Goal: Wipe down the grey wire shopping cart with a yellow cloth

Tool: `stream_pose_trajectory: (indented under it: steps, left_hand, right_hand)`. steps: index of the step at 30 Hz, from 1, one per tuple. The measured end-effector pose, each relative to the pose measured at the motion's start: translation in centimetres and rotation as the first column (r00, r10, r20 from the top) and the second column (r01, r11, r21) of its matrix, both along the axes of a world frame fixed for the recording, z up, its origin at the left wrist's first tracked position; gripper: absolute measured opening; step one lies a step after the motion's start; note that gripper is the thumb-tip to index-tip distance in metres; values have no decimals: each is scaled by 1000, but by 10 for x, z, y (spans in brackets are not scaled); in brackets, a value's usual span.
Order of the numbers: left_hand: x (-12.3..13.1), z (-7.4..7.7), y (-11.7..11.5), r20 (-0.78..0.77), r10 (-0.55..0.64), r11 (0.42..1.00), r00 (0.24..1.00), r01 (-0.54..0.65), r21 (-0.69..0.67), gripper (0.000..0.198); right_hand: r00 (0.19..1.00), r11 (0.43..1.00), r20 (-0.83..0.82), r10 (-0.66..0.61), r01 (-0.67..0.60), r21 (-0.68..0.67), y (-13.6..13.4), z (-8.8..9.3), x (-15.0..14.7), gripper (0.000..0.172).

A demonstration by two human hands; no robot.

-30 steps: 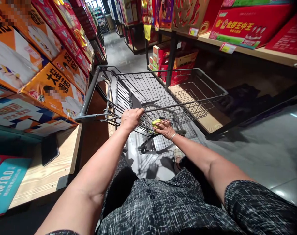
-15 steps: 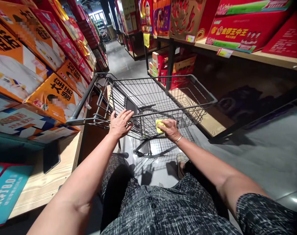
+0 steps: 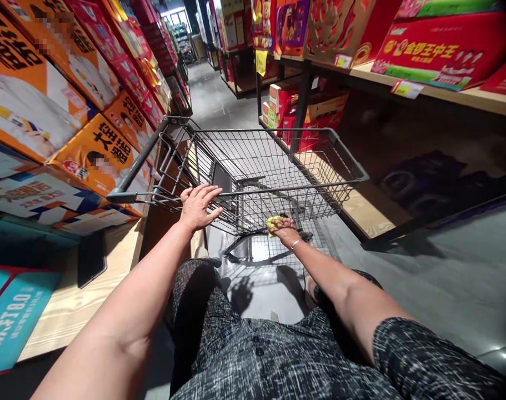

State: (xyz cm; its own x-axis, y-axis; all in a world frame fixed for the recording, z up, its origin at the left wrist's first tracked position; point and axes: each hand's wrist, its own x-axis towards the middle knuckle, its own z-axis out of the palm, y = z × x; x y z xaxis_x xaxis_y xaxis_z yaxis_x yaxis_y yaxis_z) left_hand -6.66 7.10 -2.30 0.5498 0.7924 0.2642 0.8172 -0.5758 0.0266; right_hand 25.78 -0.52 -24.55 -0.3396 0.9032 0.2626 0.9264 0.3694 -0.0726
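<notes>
A dark wire shopping cart [image 3: 286, 189] stands across the aisle in front of me, its handle towards the left shelf. On the cart's near top rail, beside the folded seat part, rests my left hand [image 3: 199, 208], fingers spread and holding nothing. My right hand [image 3: 286, 230] is closed around a yellow cloth [image 3: 273, 224] at the lower near side of the basket, close to the lower frame. Most of the cloth is hidden in the fingers. No goods show in the basket.
Orange boxes [image 3: 100, 153] are stacked at the left. A black phone [image 3: 91, 261] lies on the wooden shelf [image 3: 75, 303], near a teal box [image 3: 17, 316]. On the right, a shelf unit [image 3: 444, 91] carries red boxes [image 3: 436, 50].
My right hand has moved down and slightly left with the cloth, lower on the cart's side. My left hand has shifted slightly left along the rail. The view has shifted a little.
</notes>
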Motion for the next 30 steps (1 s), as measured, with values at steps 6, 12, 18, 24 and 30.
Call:
stream_pose_trajectory:
  steps: [6, 12, 18, 24, 30]
  left_hand:
    - [0, 7, 4, -65, 94, 995, 994, -96, -34, 52]
    - [80, 13, -4, -236, -28, 992, 971, -1, -125, 73]
    - [117, 9, 6, -202, 13, 986, 979, -46, -159, 58]
    - [108, 14, 25, -151, 43, 971, 988, -77, -226, 54]
    - [112, 11, 33, -108, 48, 970, 993, -72, -234, 52]
  right_hand:
    - [1000, 999, 13, 17, -18, 35, 6, 29, 20, 27]
    - [995, 902, -99, 31, 15, 431, 32, 101, 34, 33]
    - [998, 985, -25, -62, 65, 159, 27, 60, 28, 30]
    - [990, 968, 84, -112, 127, -215, 28, 17, 28, 21]
    - [999, 994, 40, -30, 34, -109, 40, 49, 45, 27]
